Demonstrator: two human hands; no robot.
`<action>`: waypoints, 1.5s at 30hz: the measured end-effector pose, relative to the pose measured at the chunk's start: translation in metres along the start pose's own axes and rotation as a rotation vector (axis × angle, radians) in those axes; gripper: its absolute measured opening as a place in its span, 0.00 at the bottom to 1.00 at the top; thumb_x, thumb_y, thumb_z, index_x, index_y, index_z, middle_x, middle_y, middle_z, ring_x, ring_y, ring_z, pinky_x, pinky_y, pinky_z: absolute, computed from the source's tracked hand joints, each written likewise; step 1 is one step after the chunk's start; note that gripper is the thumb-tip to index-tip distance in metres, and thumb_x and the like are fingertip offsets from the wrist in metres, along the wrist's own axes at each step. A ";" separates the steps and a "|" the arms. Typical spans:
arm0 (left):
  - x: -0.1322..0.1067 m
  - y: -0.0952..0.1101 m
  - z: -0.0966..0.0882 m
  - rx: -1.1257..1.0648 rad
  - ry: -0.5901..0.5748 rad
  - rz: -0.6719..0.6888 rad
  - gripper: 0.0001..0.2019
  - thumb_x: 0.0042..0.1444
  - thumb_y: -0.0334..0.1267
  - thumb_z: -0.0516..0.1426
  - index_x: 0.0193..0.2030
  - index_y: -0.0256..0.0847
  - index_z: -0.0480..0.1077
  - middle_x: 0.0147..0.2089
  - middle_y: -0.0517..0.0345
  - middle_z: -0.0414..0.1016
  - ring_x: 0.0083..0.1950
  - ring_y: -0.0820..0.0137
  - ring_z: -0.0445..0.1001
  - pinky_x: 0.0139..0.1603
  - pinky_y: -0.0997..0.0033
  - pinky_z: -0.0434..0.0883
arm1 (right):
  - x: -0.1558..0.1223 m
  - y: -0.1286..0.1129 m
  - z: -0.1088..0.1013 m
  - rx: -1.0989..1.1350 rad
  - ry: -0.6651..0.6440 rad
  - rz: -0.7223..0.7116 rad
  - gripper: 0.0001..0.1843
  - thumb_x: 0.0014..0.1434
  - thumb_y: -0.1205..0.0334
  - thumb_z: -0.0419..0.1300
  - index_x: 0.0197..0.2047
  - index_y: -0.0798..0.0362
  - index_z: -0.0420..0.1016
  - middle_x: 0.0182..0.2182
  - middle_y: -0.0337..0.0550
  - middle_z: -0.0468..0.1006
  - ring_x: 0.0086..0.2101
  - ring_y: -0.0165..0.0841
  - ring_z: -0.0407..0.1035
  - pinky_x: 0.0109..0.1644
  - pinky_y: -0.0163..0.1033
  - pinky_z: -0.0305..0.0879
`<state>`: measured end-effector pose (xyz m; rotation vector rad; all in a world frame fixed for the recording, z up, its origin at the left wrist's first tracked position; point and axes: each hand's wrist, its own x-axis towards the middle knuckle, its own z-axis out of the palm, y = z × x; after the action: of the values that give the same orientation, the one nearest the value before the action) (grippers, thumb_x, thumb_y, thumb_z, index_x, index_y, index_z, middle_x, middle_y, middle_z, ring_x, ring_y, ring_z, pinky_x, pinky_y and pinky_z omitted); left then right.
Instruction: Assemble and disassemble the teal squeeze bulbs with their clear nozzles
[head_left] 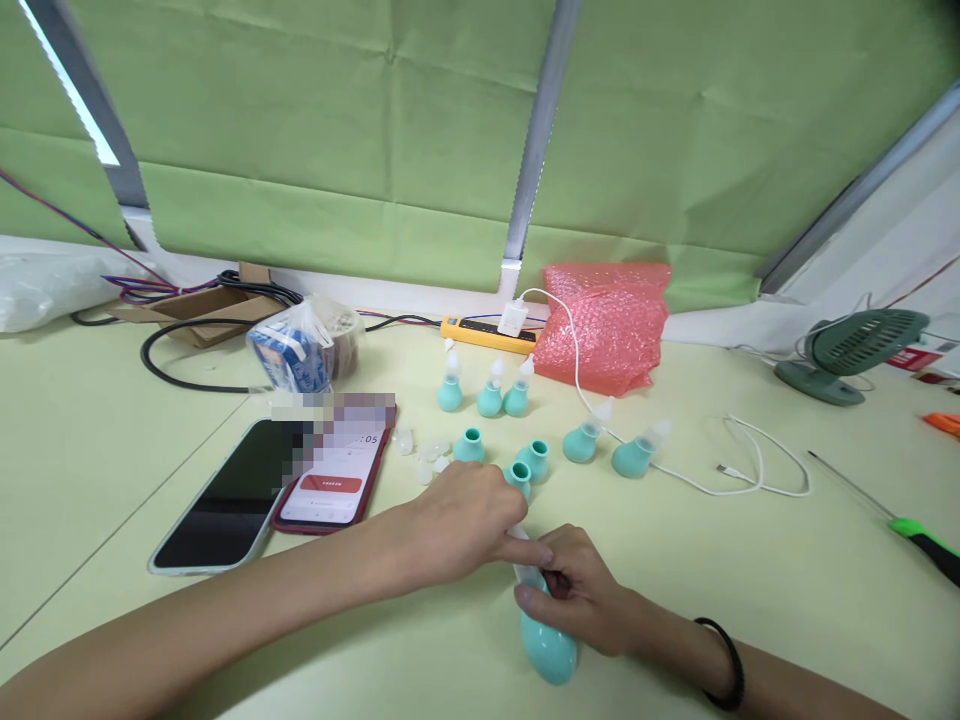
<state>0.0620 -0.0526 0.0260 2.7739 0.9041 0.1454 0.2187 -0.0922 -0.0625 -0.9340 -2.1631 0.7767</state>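
A teal bulb nasal aspirator (550, 650) with a translucent nozzle (531, 575) is between my hands, low in the view. My right hand (585, 590) is closed round its neck, thumb over the front. My left hand (469, 520) reaches across from the left and pinches the nozzle; part of the grip is hidden. Just beyond my left hand stand teal bulbs (469, 446) with open necks and no nozzles, one partly covered by the knuckles. Loose translucent pieces (427, 455) lie to their left. Farther back, several bulbs (490, 400) have nozzles fitted; two more bulbs (634, 456) lean at the right.
Two phones (225, 500) lie at the left, near a bagged blue package (292, 350). A yellow power strip (480, 335) with a white charger (513, 317) sits by the pink bubble wrap (607, 330). A white cable (712, 490), screwdriver (911, 528) and green fan (862, 345) are at right.
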 end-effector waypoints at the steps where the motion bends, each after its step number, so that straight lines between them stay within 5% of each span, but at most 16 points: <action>1: 0.000 0.000 0.000 -0.011 -0.002 -0.005 0.28 0.51 0.49 0.54 0.12 0.36 0.44 0.11 0.67 0.35 0.15 0.79 0.34 0.16 0.75 0.42 | 0.000 0.000 0.000 -0.004 0.001 -0.001 0.19 0.48 0.63 0.51 0.15 0.53 0.42 0.13 0.29 0.44 0.16 0.22 0.42 0.18 0.30 0.43; 25: 0.007 -0.006 0.018 -0.272 0.013 -0.022 0.26 0.38 0.34 0.58 0.11 0.37 0.39 0.19 0.70 0.28 0.21 0.77 0.31 0.19 0.73 0.38 | 0.000 0.000 0.001 -0.038 0.009 -0.024 0.18 0.47 0.64 0.50 0.17 0.53 0.41 0.13 0.30 0.45 0.16 0.21 0.43 0.18 0.31 0.43; 45: 0.008 -0.008 0.023 -0.438 0.030 -0.044 0.28 0.38 0.30 0.58 0.13 0.38 0.36 0.18 0.70 0.30 0.23 0.74 0.33 0.20 0.69 0.37 | 0.000 0.000 0.002 -0.020 0.010 -0.009 0.18 0.47 0.64 0.50 0.16 0.53 0.41 0.13 0.29 0.44 0.16 0.22 0.42 0.18 0.31 0.43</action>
<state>0.0674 -0.0454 0.0017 2.3507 0.8239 0.3356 0.2173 -0.0925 -0.0631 -0.9357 -2.1690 0.7456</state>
